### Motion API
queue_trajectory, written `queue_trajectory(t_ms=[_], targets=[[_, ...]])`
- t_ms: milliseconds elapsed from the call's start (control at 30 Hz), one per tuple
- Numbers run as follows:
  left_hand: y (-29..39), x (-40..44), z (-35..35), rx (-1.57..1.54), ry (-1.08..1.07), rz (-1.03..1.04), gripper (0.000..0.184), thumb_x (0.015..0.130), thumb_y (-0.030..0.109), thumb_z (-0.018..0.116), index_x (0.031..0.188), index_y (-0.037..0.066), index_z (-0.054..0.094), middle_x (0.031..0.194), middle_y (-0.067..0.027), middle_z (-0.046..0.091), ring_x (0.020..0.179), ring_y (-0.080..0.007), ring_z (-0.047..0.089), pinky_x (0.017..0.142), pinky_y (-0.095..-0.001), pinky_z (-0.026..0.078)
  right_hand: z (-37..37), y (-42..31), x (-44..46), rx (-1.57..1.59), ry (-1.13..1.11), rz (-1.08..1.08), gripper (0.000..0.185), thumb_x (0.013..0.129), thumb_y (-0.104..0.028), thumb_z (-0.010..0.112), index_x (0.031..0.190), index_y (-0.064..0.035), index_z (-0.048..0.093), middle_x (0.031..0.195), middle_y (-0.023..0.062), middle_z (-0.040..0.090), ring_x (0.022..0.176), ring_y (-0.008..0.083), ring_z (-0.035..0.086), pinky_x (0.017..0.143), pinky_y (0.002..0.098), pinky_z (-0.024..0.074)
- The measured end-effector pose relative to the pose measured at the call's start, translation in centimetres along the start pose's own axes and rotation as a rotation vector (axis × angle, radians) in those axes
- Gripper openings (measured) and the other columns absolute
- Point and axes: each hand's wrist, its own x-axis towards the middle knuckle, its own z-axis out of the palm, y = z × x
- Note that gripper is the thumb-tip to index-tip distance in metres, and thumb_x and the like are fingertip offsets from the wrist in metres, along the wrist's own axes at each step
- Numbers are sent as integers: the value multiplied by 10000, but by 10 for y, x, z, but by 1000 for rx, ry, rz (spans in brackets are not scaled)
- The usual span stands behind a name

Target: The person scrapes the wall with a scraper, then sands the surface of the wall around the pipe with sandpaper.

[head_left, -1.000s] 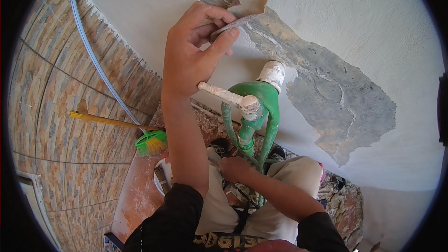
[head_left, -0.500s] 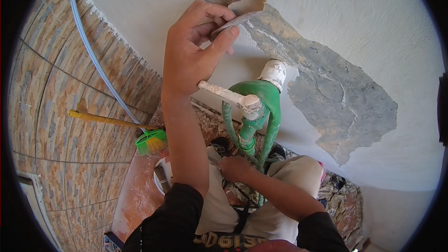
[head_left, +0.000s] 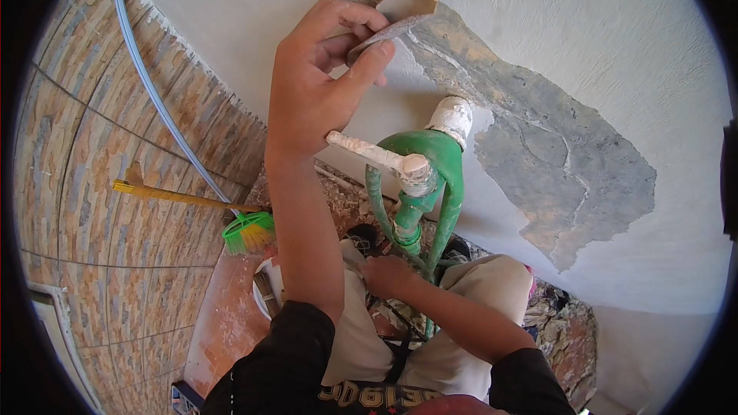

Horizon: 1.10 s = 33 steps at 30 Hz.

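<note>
My left hand (head_left: 327,77) is raised against the wall and pinches the grey edge of a curled paint flake (head_left: 400,27) between thumb and fingers. The flake's pale part stands out from the wall beside a bare grey patch (head_left: 538,138). Low down, my right hand (head_left: 387,277) is closed near my left knee; what it holds, if anything, is hidden. Between my arms, a green hose (head_left: 438,154) loops over a whitish tap (head_left: 413,169) with a long handle, which points toward my left wrist.
At the left is a stone-patterned tiled wall (head_left: 138,131) with a light blue tube (head_left: 157,100). A green and yellow broom (head_left: 250,234) and a white bucket (head_left: 261,300) with a brush (head_left: 267,290) stand near my left arm. Rubble (head_left: 569,346) lies at the lower right.
My left hand has shifted very slightly upward with the edge of the flake. My right hand has stayed in place.
</note>
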Motion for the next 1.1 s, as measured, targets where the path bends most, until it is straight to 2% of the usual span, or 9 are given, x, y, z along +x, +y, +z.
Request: queue_trajectory(t_ms=[267, 333, 600, 700, 767, 900, 967, 1067, 1100], targets=[[1, -1, 2, 7, 37, -18, 182, 840, -5, 693, 994, -42, 603, 814, -54, 629, 684, -95, 601, 609, -216, 466, 6, 2, 1, -11, 20, -3, 309, 839, -178, 518, 1113, -58, 595, 960, 186, 636, 870, 354, 667, 736, 456, 540], [0, -1, 3, 19, 56, -12, 177, 835, -2, 701, 985, -42, 615, 819, -50, 628, 684, -93, 601, 607, -218, 464, 10, 3, -1, -36, 215, -71, 199, 806, -152, 560, 961, -57, 641, 839, 151, 682, 747, 327, 695, 622, 428, 562], [4, -2, 0, 288, 42, 83, 159, 818, -7, 724, 944, -27, 629, 781, -41, 648, 687, -93, 606, 659, -229, 486, 6, 1, -1, -55, 130, -41, 230, 812, -162, 561, 1005, -61, 635, 883, 152, 678, 789, 321, 697, 657, 431, 563], [7, -4, -3, 319, -18, 53, 173, 815, -5, 723, 961, -23, 632, 820, -47, 656, 691, -92, 607, 647, -220, 480, 5, 2, -1, -32, 103, -36, 255, 832, -171, 535, 1042, -52, 616, 912, 169, 654, 817, 341, 681, 685, 447, 552], [10, -6, -5, 355, -101, -52, 135, 812, 29, 709, 935, -12, 671, 792, -26, 588, 663, -68, 561, 575, -215, 427, 3, 2, -1, -8, 68, -29, 277, 851, -177, 507, 1075, -41, 597, 932, 185, 630, 837, 362, 665, 707, 464, 540], [12, -6, -6, 451, -152, -37, 127, 831, 16, 695, 950, -18, 665, 790, -18, 595, 667, -70, 566, 581, -209, 434, 2, 1, 1, -13, 21, -19, 284, 849, -176, 510, 1083, -38, 595, 942, 192, 628, 849, 363, 663, 720, 464, 535], [7, -2, 0, 144, 225, 168, 127, 851, -2, 678, 973, -29, 655, 793, -15, 605, 673, -70, 568, 595, -201, 443, 1, 2, 1, -16, 11, -17, 289, 848, -176, 512, 1088, -38, 594, 946, 195, 629, 855, 364, 663, 726, 465, 533], [12, 1, 3, 281, 487, 173, 135, 862, -14, 668, 992, -40, 645, 822, -15, 613, 684, -70, 575, 602, -194, 449, -4, 1, -2, 8, 17, -24, 296, 847, -176, 514, 1093, -37, 599, 955, 201, 632, 861, 368, 663, 737, 463, 531], [10, 1, 3, 280, 485, 170, 135, 862, -14, 668, 992, -40, 645, 822, -15, 613, 684, -70, 575, 602, -194, 449, -5, 0, -2, 12, 12, -18, 298, 845, -175, 513, 1094, -37, 602, 959, 204, 633, 865, 368, 663, 740, 463, 531]])
